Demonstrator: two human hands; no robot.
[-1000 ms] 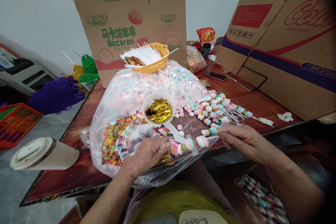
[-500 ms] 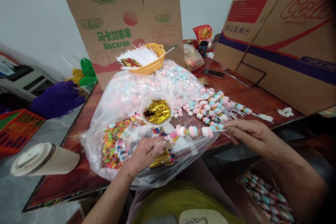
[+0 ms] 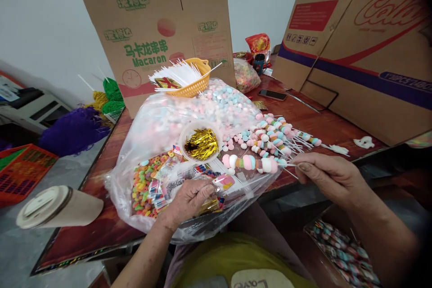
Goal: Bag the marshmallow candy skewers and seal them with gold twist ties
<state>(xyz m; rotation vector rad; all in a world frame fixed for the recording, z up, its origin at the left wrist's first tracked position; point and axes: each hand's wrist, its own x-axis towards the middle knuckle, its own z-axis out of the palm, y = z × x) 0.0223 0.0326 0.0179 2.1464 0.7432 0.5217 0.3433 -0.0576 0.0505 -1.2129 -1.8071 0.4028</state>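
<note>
My right hand (image 3: 326, 174) pinches the white stick of a marshmallow skewer (image 3: 249, 163), which points left over the table. Pink, white and blue marshmallows with coloured rings between them are threaded on it. Between thumb and fingers, my left hand (image 3: 192, 195) grips a clear printed wrapper (image 3: 224, 182), whose pink and yellow corner sticks out towards the skewer. Skewer and wrapper are apart, with the skewer slightly above. Under my left hand lie more printed wrappers (image 3: 172, 179). Behind the skewer, a pile of finished skewers (image 3: 275, 132) rests on the table.
A clear bag of marshmallows (image 3: 162, 114) spreads across the table (image 3: 290, 108). On it sit a bowl of gold tinsel (image 3: 201, 144) and a yellow basket (image 3: 195, 85) of white sticks. Ring candies (image 3: 148, 182), a lidded cup (image 3: 60, 207), a phone (image 3: 272, 95) and cardboard boxes (image 3: 151, 31) surround them.
The skewer's left end, overlapping the wrapper earlier, has come away from it, up and to the right. My left hand keeps the wrapper. The view has shifted slightly.
</note>
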